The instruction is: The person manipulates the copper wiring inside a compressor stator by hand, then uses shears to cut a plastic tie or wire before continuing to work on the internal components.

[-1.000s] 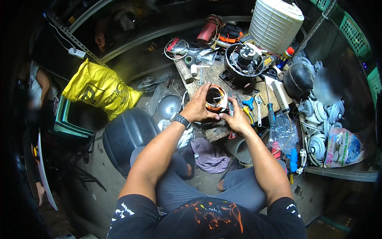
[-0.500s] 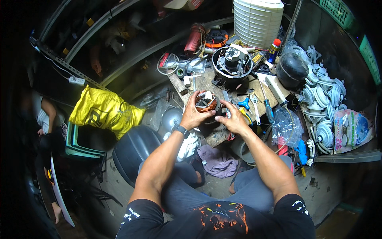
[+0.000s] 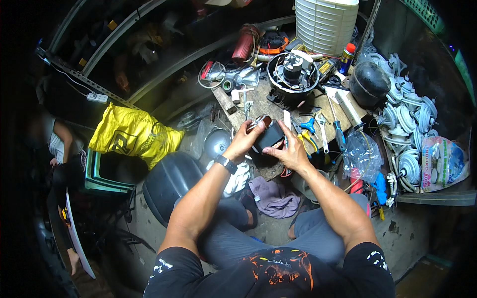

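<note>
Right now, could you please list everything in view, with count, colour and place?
Rough wooden bench: one, brown, centre
Cylindrical motor part: one, black and copper-toned, held over bench
Open round housing: one, black, on bench
Ribbed tapered container: one, white, behind housing
Cylindrical spray can: one, blue, red-capped, right of housing
Adjustable metal wrench: one, silver, bench's right half
Grooved disc-shaped parts: many, grey, far right
Bulky plastic sack: one, yellow, left
Crumpled cloth: one, purple, below bench
Small clutter: uncountable, mixed colours, across bench
Another person: one, light top, far left
Left hand: one, bare, motor part's left side
Right hand: one, bare, motor part's right side
</note>
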### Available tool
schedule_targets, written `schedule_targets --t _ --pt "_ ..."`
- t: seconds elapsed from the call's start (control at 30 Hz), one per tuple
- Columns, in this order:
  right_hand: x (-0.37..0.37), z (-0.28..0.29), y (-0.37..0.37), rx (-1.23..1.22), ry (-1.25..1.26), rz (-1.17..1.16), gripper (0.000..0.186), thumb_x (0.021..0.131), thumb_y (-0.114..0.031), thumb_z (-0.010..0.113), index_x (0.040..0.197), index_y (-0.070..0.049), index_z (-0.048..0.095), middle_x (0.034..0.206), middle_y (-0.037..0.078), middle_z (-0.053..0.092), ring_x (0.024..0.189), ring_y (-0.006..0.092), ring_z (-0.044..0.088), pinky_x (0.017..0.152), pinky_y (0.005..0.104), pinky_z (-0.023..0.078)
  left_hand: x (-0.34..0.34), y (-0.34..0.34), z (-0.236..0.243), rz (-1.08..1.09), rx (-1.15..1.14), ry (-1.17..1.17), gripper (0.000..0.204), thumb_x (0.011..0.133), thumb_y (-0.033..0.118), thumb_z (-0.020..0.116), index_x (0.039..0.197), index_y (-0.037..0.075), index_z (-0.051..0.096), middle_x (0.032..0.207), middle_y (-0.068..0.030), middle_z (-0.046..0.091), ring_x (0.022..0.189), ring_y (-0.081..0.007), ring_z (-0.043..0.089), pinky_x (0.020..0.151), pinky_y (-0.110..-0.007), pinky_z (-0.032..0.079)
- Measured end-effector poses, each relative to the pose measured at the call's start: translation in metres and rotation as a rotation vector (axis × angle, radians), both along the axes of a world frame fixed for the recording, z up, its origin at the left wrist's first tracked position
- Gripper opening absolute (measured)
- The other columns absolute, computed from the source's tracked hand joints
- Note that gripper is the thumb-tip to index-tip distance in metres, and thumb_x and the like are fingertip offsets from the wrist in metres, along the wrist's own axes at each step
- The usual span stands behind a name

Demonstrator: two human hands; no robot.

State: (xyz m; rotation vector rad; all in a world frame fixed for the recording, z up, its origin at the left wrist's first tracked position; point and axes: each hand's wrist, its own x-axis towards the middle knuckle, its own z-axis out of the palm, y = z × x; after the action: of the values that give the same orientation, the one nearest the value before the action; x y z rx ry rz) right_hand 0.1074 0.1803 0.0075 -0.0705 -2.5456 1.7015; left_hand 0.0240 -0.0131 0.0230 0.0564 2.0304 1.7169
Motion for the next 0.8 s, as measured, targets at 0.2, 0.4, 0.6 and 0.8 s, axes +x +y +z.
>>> schedule_targets --t 0.2,0.4,0.6,0.8 --pt "-0.01 -0.004 -0.008 0.09 0.113 -0.028 0.106 0.074 -0.053 0.09 0.153 0.0 0.043 0.131 0.03 0.065 0.121 0.0402 0.066 0.102 0.045 0.051 -0.03 -0.05 0.012 -0.029 -0.625 0.583 0.055 0.104 0.046 0.059 0.134 -0.001 0.063 0.126 -0.0204 0.066 0.109 -0.0301 0.068 0.091 -0.039 0.054" --pt "-0.017 0.003 -0.008 0.101 -0.008 -0.03 0.101 0.077 -0.053 0.087 0.154 -0.006 0.044 0.138 0.028 0.061 0.128 0.039 0.061 0.107 0.0438 0.048 -0.012 -0.035 0.044 -0.308 -0.422 1.074 0.039 0.088 -0.001 0.07 0.124 0.012 0.07 0.116 -0.0098 0.067 0.102 -0.0281 0.07 0.085 -0.037 0.058" --pt "-0.021 0.0 -0.007 0.1 0.033 -0.053 0.102 0.075 -0.056 0.088 0.152 -0.003 0.047 0.132 0.03 0.064 0.122 0.0403 0.064 0.104 0.0444 0.05 -0.023 -0.034 0.042 -0.355 -0.453 1.188 0.03 0.084 -0.005 0.066 0.109 0.01 0.071 0.112 -0.0101 0.066 0.106 -0.0293 0.067 0.09 -0.039 0.056" --pt "-0.026 -0.01 -0.008 0.155 0.077 -0.048 0.102 0.074 -0.055 0.089 0.152 -0.004 0.047 0.138 0.031 0.06 0.131 0.042 0.058 0.11 0.0456 0.046 -0.059 -0.071 0.029 0.274 -0.324 1.075 0.005 0.095 0.009 0.063 0.098 0.006 0.066 0.106 -0.0163 0.064 0.103 -0.0354 0.066 0.088 -0.043 0.053"
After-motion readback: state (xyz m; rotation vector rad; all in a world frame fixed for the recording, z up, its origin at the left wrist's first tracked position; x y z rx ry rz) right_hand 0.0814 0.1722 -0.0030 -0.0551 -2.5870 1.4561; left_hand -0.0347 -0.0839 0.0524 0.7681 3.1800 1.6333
